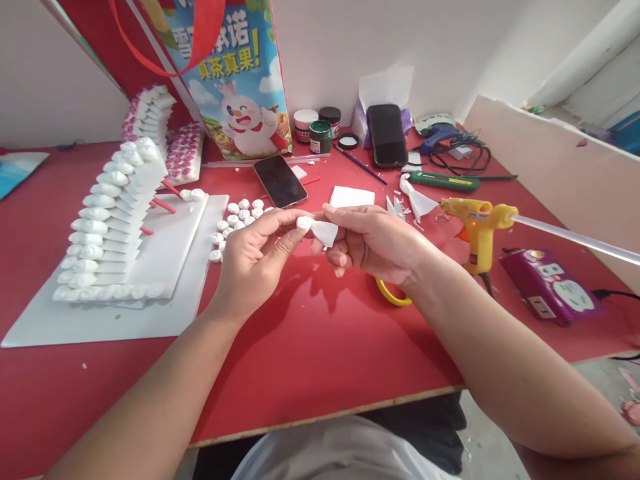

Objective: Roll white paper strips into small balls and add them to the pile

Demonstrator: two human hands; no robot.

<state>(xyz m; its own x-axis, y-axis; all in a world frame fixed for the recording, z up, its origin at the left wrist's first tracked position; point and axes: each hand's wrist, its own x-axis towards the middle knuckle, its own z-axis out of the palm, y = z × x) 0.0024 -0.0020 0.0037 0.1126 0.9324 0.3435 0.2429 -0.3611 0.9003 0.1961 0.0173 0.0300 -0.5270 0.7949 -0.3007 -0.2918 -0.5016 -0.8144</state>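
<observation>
Between both hands, above the red table (300, 360), is a small white paper piece (325, 233) with a rolled, bud-like end and a flared tail. My left hand (255, 257) pinches the rolled end between thumb and fingertips. Around the tail side, my right hand (373, 237) has its thumb and fingers curled close to the paper; whether it grips the paper is unclear. Several small white rolled buds (244, 215) lie just beyond my left hand. A similar white piece with a tail (420, 203) rests beyond my right hand.
At left, a white bud-covered structure (107, 220) stands on a white board (165, 323). A yellow glue gun (475, 223), purple power socket (555, 287) and green cutter (443, 181) are at right. Behind are a phone (280, 180), paint jars (320, 137) and a printed bag (240, 87).
</observation>
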